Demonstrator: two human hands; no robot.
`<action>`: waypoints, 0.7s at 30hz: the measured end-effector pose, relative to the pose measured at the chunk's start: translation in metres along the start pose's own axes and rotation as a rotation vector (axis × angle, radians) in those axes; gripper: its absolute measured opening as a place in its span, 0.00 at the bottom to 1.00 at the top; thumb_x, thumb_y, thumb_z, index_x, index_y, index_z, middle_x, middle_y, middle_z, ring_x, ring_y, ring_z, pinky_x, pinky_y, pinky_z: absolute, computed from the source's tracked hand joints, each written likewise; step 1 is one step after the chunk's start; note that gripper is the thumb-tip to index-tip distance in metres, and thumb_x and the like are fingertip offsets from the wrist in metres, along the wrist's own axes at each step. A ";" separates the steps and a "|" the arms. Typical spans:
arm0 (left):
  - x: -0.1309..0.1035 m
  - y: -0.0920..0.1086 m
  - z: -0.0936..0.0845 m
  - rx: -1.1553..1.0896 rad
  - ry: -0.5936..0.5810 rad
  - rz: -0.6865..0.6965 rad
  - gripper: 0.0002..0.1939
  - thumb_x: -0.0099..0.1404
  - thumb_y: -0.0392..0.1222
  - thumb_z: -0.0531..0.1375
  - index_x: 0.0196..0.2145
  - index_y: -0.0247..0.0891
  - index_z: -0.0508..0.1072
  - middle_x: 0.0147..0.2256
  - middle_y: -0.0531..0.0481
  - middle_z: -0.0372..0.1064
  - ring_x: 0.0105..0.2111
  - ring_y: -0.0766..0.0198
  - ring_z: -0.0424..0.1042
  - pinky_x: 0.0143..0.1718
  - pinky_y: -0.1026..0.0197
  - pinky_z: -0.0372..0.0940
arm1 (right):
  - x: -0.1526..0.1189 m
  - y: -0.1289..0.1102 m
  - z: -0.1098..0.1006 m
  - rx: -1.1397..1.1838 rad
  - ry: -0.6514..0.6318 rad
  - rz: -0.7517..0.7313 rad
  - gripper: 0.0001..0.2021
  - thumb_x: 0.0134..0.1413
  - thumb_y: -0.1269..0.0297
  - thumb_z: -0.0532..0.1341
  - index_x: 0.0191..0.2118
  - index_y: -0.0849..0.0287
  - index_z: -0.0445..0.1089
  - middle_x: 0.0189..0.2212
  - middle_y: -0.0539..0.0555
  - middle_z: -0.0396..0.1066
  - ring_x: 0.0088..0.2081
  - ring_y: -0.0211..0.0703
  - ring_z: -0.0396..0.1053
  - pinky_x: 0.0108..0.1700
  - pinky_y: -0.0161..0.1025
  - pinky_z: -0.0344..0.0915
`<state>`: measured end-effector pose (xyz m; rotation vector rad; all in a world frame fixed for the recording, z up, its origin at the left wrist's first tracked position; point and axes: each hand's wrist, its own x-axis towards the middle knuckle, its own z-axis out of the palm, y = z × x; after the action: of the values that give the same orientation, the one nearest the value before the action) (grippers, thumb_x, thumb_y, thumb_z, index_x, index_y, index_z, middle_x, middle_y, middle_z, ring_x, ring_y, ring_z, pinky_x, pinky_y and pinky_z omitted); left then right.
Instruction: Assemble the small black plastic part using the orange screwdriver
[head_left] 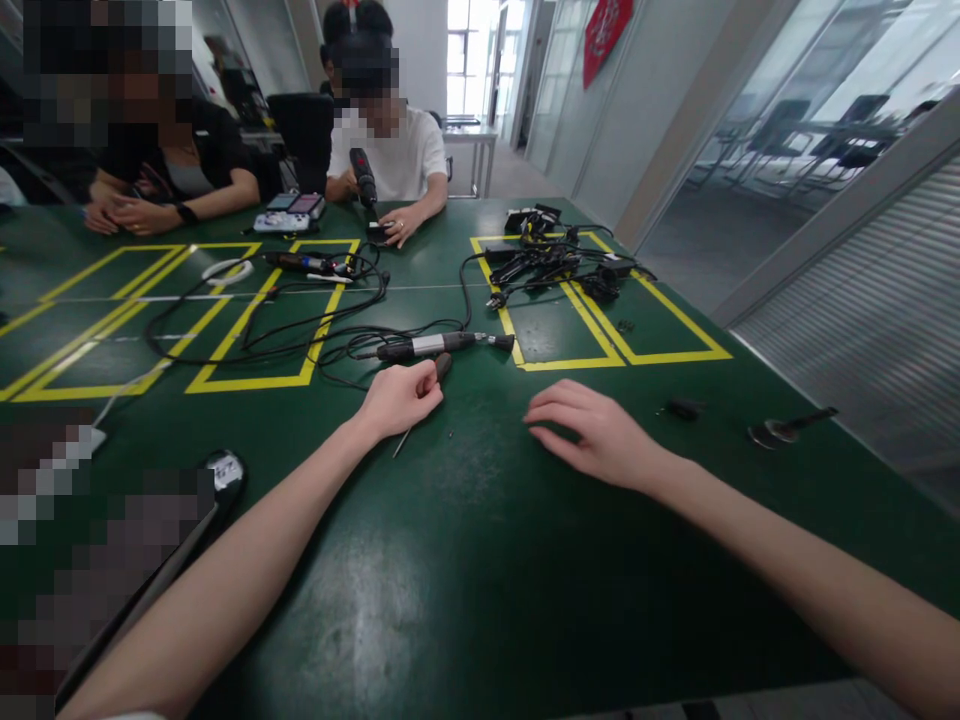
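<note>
My left hand (401, 400) is closed around a screwdriver (442, 370); its dark handle shows past the fingers, and the thin metal shaft points down toward the table. My right hand (585, 430) is over the green table with fingers loosely curved, thumb apart and nothing between them. Just beyond the left hand lies a corded electric screwdriver (427, 346), grey and black, with a black piece at its tip. A tiny dark bit (451, 434) rests on the table between my hands.
A small black part (682, 408) and a round metal piece with a dark stem (776, 432) lie at right. Beyond are tangled black cables and adapters (540, 260) and yellow tape outlines (577, 364). A phone (225, 470) lies at left. Across the table, a person holds a power drill (363, 178).
</note>
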<state>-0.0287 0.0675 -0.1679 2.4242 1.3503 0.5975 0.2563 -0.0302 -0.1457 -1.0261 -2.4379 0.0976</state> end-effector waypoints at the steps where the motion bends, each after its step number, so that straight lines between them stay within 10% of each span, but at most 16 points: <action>1: 0.000 0.000 0.000 0.001 0.004 -0.002 0.08 0.61 0.40 0.57 0.25 0.40 0.63 0.21 0.56 0.63 0.22 0.66 0.62 0.28 0.62 0.49 | 0.018 -0.011 0.013 0.055 -0.018 -0.057 0.09 0.67 0.66 0.58 0.44 0.56 0.76 0.42 0.58 0.77 0.44 0.48 0.73 0.46 0.47 0.74; 9: 0.001 0.000 0.001 -0.008 -0.005 -0.014 0.08 0.61 0.39 0.57 0.25 0.40 0.63 0.21 0.56 0.62 0.22 0.66 0.61 0.28 0.63 0.49 | 0.078 -0.027 0.075 0.050 -0.166 -0.188 0.08 0.63 0.74 0.58 0.41 0.61 0.75 0.40 0.58 0.75 0.43 0.48 0.70 0.48 0.46 0.72; 21: 0.000 -0.002 0.000 0.009 0.000 -0.008 0.10 0.63 0.41 0.56 0.25 0.40 0.62 0.21 0.56 0.63 0.22 0.67 0.62 0.29 0.62 0.49 | -0.046 0.051 -0.010 -0.219 -0.053 0.124 0.14 0.68 0.71 0.51 0.44 0.60 0.75 0.40 0.62 0.76 0.42 0.52 0.74 0.43 0.49 0.75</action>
<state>-0.0298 0.0681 -0.1690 2.4252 1.3647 0.5909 0.3220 -0.0267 -0.1680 -1.2849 -2.4713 -0.1045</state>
